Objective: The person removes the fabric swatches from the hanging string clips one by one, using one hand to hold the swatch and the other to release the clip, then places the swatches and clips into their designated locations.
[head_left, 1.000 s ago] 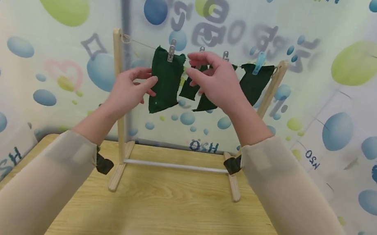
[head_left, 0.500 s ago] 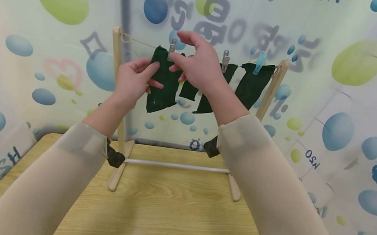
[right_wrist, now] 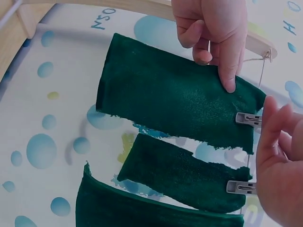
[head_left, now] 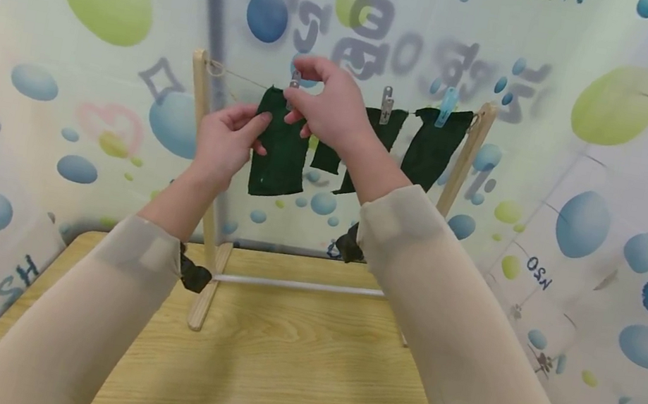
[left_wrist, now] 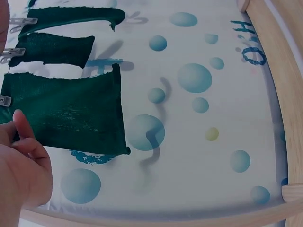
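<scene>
Four-sided pieces of dark green cloth hang from a string (head_left: 244,79) between two wooden posts. At the left end, my left hand (head_left: 222,146) pinches the side edge of the leftmost green cloth (head_left: 279,162), thumb in front. My right hand (head_left: 335,107) is at that cloth's top, thumb and index finger pinching the grey clothespin (right_wrist: 246,119) clipped there. In the right wrist view, a second grey clothespin (right_wrist: 240,187) holds the narrower cloth (right_wrist: 184,175) beside it, just below my right fingers. The left wrist view shows the leftmost cloth hanging with its lower edge free.
Farther right hang another cloth with a grey clothespin (head_left: 386,107) and one with a light blue clothespin (head_left: 446,108). The wooden right post (head_left: 466,158) and left post (head_left: 201,92) stand on a wood-grain table (head_left: 268,379), joined low by a white rod (head_left: 297,285). A patterned curtain hangs behind.
My right hand has moved left to the leftmost cloth's clothespin and taken hold of it. My left hand has moved up along the cloth's edge. The clothespin and the cloth's top sit slightly lower.
</scene>
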`<move>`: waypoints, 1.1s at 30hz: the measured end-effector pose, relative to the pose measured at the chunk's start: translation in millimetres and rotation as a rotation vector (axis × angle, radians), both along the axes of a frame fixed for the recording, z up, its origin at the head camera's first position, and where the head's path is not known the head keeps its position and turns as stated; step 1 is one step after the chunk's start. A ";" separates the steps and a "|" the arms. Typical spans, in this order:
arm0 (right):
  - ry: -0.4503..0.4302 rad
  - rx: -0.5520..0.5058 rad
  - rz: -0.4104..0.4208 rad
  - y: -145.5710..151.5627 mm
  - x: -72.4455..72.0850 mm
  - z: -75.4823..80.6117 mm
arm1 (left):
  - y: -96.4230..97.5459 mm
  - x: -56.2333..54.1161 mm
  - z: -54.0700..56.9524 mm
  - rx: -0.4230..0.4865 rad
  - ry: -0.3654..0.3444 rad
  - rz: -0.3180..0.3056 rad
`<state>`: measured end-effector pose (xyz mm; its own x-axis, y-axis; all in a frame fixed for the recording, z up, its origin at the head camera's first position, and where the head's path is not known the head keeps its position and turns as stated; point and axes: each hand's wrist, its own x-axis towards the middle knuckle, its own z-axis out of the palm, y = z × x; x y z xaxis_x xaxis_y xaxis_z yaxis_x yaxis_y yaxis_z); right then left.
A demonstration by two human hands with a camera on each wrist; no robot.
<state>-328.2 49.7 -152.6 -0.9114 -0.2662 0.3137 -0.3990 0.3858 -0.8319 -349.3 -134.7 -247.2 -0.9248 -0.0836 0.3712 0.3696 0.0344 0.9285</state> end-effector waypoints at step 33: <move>0.253 0.051 -0.126 15.6 21.5 -2.7 | -3.9 21.6 9.1 0.114 -0.004 -0.146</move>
<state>-306.7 65.3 -155.3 -0.8328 -0.1774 0.5243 -0.5377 0.4843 -0.6902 -327.7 -138.6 -238.1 -0.9317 0.0105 0.3631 0.3591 -0.1253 0.9249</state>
